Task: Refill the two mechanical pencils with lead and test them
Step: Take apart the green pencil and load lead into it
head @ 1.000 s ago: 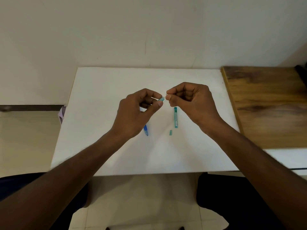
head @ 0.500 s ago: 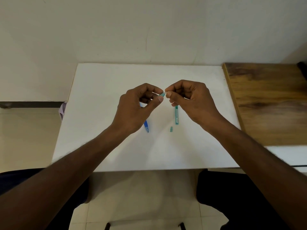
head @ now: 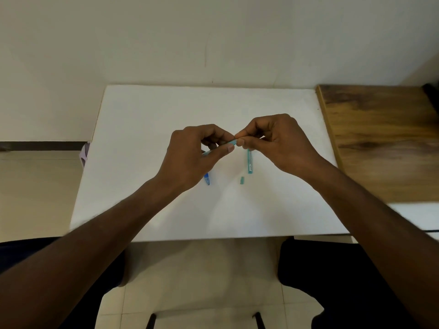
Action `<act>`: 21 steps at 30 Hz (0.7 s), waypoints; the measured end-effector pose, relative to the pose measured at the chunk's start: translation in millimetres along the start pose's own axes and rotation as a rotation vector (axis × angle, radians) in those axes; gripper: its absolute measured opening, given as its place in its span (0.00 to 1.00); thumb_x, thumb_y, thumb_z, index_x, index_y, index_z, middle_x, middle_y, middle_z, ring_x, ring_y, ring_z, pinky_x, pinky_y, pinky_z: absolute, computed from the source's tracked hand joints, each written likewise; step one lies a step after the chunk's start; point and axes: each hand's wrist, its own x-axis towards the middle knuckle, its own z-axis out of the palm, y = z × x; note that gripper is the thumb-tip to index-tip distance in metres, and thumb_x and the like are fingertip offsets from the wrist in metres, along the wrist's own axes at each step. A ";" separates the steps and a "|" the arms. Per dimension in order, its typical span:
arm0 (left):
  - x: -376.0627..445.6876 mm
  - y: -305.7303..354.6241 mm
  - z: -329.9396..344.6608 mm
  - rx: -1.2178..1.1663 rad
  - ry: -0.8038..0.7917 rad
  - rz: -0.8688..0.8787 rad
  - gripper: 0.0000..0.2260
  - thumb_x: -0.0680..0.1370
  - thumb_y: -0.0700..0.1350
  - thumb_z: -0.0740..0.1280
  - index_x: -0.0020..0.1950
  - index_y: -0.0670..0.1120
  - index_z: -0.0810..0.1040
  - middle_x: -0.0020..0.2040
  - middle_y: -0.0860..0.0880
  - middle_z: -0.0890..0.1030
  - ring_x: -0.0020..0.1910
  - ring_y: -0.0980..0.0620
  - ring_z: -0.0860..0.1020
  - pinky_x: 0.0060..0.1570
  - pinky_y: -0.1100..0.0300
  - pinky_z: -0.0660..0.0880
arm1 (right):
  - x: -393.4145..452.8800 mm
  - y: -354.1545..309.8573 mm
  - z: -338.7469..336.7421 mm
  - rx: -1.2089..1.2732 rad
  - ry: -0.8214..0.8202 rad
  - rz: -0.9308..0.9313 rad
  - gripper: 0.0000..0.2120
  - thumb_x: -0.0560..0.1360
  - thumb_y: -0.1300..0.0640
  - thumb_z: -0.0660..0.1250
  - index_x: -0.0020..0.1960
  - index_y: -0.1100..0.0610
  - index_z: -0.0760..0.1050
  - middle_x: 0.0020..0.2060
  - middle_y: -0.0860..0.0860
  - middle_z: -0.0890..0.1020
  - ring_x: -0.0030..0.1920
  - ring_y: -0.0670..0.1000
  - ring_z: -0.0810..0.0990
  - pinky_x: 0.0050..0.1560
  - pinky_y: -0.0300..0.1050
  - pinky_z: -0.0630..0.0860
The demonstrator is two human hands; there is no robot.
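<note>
Holding a teal mechanical pencil (head: 231,142) over the middle of the white table (head: 147,129), both hands raised off the surface.

Left hand (head: 192,155): fingers curled round the pencil barrel, thumb and forefinger clamped near its upper end. Pencil runs tilted, low on the left, high on the right. Only a short teal stretch shows at the top and a thin sliver under the palm; the rest is hidden by the hand.

Right hand (head: 280,141): fingers curled, thumb and forefinger tips pinched together right at the pencil's upper end. Whatever sits between them is too small to see; can't tell if it is lead or the pencil tip itself. The two hands' fingertips nearly meet.

On the table under the hands:
- blue mechanical pencil (head: 207,179), mostly hidden behind the left hand, only its near end showing, lying flat.
- teal lead case (head: 250,161), lying flat just below the right hand, long axis running near-to-far.
- small teal cap (head: 241,180), lying loose just near-left of the case, not touching it, between the case and the blue pencil.

Wooden tabletop (head: 380,138) butts against the right edge of the white table. Cream wall (head: 213,39) behind. Tiled floor (head: 202,269) in the near field, with dark trouser legs on either side.
</note>
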 end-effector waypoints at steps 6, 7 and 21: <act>0.8 2.1 -0.6 -0.089 0.035 -0.053 0.05 0.80 0.53 0.75 0.54 0.56 0.85 0.44 0.60 0.86 0.46 0.61 0.83 0.45 0.68 0.80 | 0.2 -6.7 1.2 0.375 -0.023 0.084 0.08 0.77 0.61 0.76 0.56 0.60 0.87 0.45 0.56 0.89 0.45 0.53 0.87 0.53 0.49 0.86; 1.3 2.6 -1.2 -0.108 0.042 -0.064 0.06 0.81 0.53 0.73 0.57 0.55 0.85 0.44 0.60 0.87 0.45 0.61 0.84 0.45 0.65 0.81 | 0.7 -7.9 1.3 0.393 -0.019 0.098 0.10 0.78 0.61 0.76 0.58 0.59 0.86 0.45 0.56 0.89 0.45 0.53 0.88 0.53 0.48 0.86; 2.2 8.3 -2.2 -0.258 0.068 -0.209 0.07 0.85 0.50 0.68 0.61 0.54 0.82 0.42 0.52 0.85 0.35 0.57 0.81 0.34 0.62 0.80 | -14.8 21.1 42.5 -0.578 -0.209 0.229 0.11 0.70 0.47 0.80 0.39 0.50 0.80 0.42 0.50 0.81 0.40 0.49 0.83 0.46 0.44 0.82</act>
